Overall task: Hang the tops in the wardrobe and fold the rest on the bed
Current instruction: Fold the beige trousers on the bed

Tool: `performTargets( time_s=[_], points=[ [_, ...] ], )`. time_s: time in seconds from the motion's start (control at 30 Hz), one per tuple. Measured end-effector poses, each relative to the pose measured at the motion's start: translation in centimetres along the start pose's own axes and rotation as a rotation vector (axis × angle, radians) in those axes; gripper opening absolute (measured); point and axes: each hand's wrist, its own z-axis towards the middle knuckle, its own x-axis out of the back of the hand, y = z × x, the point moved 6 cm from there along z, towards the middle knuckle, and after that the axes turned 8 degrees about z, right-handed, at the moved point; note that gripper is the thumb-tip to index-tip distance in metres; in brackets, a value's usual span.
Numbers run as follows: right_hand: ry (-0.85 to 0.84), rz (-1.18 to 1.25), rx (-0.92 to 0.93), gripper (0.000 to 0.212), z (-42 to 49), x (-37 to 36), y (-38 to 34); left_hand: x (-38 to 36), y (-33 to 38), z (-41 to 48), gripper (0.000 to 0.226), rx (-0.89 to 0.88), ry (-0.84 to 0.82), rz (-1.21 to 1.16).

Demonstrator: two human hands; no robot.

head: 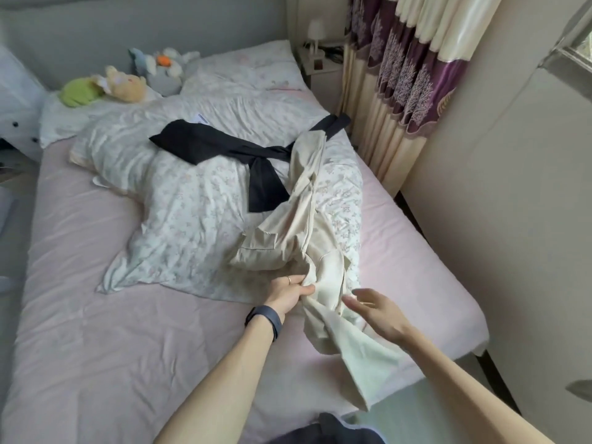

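A cream-coloured garment (307, 225) lies stretched along the right side of the bed (96, 315), its near end hanging over the bed's front edge. My left hand (290, 293) grips a bunched fold of it near its middle. My right hand (374, 310) hovers with fingers spread just to the right of the cloth, touching or nearly touching it. A black garment (224, 145) lies spread on the floral duvet (179, 219) behind, partly under the cream one.
Soft toys (121, 84) sit by the pillows at the head of the bed. A nightstand (320, 62) with a lamp stands at the far right. Purple and cream curtains (400, 75) and a wall run along the bed's right side.
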Motion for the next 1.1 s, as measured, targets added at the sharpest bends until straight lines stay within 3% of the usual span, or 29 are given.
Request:
performTargets(
  time_s=[0.07, 0.13, 0.27, 0.37, 0.47, 0.67, 0.83, 0.93, 1.03, 1.1],
  points=[
    [0.027, 0.181, -0.042, 0.074, 2.0, -0.7, -2.9, 0.0, 0.5, -1.3, 0.039, -0.034, -0.091, 0.039],
    [-0.029, 0.304, -0.093, 0.068, 3.6, -2.2, -5.3, 0.3, 1.0, -2.3, 0.036, -0.064, -0.127, 0.103],
    [0.048, 0.054, -0.036, 0.012, 5.3, -3.6, -8.0, 2.3, 1.5, -3.6, 0.025, -0.056, -0.087, 0.046],
    [0.056, 0.128, -0.062, 0.018, 5.6, -4.3, -7.7, 4.8, 0.1, -3.9, 0.02, 0.032, -0.002, -0.067],
    [-0.04, 0.333, -0.142, 0.016, 5.5, -5.8, -7.0, 4.7, -1.0, -4.0, 0.027, 0.06, -0.091, 0.028],
    [-0.047, 0.081, -0.181, 0.02, 4.7, -7.0, -6.2, 2.0, -2.6, -4.1, 0.022, 0.058, -0.145, 0.113],
    [-0.018, 0.06, -0.148, 0.005, 5.0, -6.9, -4.6, 1.4, -3.9, -4.1, 0.023, 0.06, -0.164, 0.116],
    [0.003, 0.079, -0.098, 0.013, 4.5, -5.8, -3.9, 2.5, -5.3, -3.9, 0.018, 0.109, -0.117, 0.069],
    [-0.041, 0.264, -0.053, 0.021, 2.8, -4.0, -3.8, 4.8, -7.1, -3.5, 0.041, 0.163, 0.053, 0.085],
    [-0.091, 0.392, -0.01, 0.024, 1.2, -2.8, -4.6, 6.5, -8.2, -3.3, 0.08, 0.169, 0.209, 0.239]
  ],
)
